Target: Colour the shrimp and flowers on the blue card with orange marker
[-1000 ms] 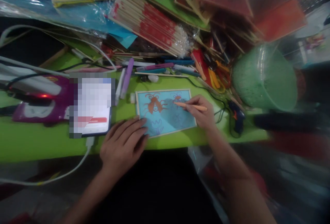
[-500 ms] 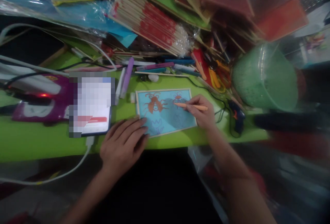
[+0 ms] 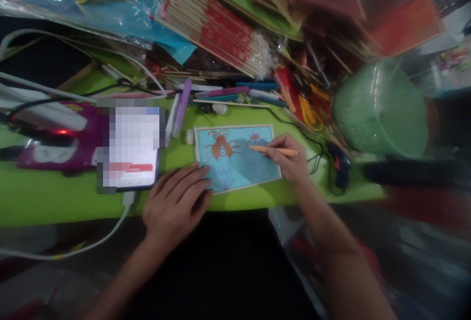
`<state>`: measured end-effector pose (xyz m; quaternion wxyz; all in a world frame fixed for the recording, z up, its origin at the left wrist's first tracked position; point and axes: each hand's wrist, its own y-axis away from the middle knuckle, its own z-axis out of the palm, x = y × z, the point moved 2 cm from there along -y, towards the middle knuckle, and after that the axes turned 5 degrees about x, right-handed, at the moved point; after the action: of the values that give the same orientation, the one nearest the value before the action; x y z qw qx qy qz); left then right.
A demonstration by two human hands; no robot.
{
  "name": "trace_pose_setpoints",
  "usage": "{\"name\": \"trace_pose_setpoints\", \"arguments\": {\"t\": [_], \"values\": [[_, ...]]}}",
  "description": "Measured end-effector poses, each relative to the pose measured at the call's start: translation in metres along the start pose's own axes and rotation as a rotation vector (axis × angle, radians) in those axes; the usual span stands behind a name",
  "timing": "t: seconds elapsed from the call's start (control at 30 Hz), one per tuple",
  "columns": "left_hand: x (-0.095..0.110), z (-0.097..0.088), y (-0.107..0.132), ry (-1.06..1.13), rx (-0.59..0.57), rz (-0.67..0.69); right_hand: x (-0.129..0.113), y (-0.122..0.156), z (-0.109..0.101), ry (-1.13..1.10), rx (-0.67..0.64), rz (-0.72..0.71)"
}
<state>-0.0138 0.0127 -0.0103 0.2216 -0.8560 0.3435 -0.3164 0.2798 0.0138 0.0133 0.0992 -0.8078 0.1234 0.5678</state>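
A blue card with a pale wooden frame point(image 3: 240, 186) lies on the green tabletop in front of me. It bears a larger brown-orange beetle drawing point(image 3: 222, 147), a smaller bug drawing point(image 3: 253, 137) and faint purple flower outlines. My right hand point(image 3: 289, 158) pinches an orange marker pen point(image 3: 289, 151), its tip at the smaller bug. Whether the tip touches the card I cannot tell. Resting with fingers stretched out, my left hand point(image 3: 180, 195) lies over the card's lower left corner.
Left of the card are a phone point(image 3: 138, 148) on a white cable and a purple power strip point(image 3: 59, 155). Behind lie several pens point(image 3: 228, 92) and a bundle of wrapped sticks point(image 3: 217, 25). A green basket point(image 3: 379, 109) and a glue gun point(image 3: 338, 168) are on the right.
Almost nothing differs. The whole view has shifted very slightly; both hands and the marker pen keep nearly the same places on the card.
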Motion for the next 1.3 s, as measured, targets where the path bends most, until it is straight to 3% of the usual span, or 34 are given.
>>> {"name": "trace_pose_setpoints", "arguments": {"t": [1.3], "values": [[-0.0004, -0.0019, -0.0002, 0.006, 0.000, 0.007, 0.0034, 0.0005, -0.0041, -0.050, 0.003, -0.015]]}}
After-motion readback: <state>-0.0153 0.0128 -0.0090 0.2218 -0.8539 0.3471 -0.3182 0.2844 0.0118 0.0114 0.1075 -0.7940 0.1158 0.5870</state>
